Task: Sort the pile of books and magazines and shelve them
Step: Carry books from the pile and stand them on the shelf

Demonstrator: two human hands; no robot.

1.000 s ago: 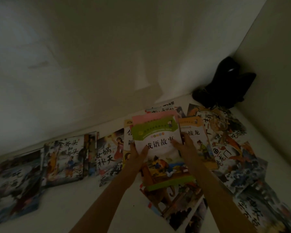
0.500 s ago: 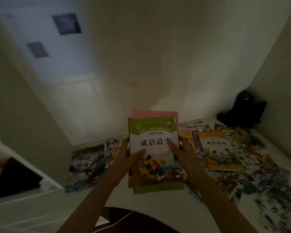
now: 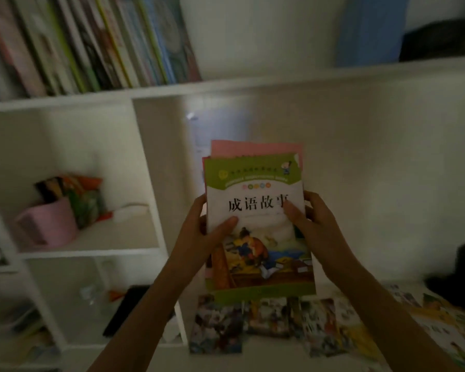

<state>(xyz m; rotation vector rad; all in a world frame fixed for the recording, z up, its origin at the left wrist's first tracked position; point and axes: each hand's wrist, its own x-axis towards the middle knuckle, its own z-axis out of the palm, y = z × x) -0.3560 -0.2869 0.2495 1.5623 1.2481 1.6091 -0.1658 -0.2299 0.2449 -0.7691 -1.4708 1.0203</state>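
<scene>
Hands [image 3: 199,234] [image 3: 313,224] hold book stack [image 3: 255,210] before shelf [image 3: 226,87].

Glossy paper book cover [image 3: 255,210]; smooth white shelf [image 3: 172,89].

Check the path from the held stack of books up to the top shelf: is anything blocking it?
Nothing visible does. Both hands hold the stack below the top shelf, where bare space lies right of the leaning books.

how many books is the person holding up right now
At least 2: a green-topped book in front, gripped by the left hand and right hand, and a pink book behind it. More may be hidden between.
</scene>
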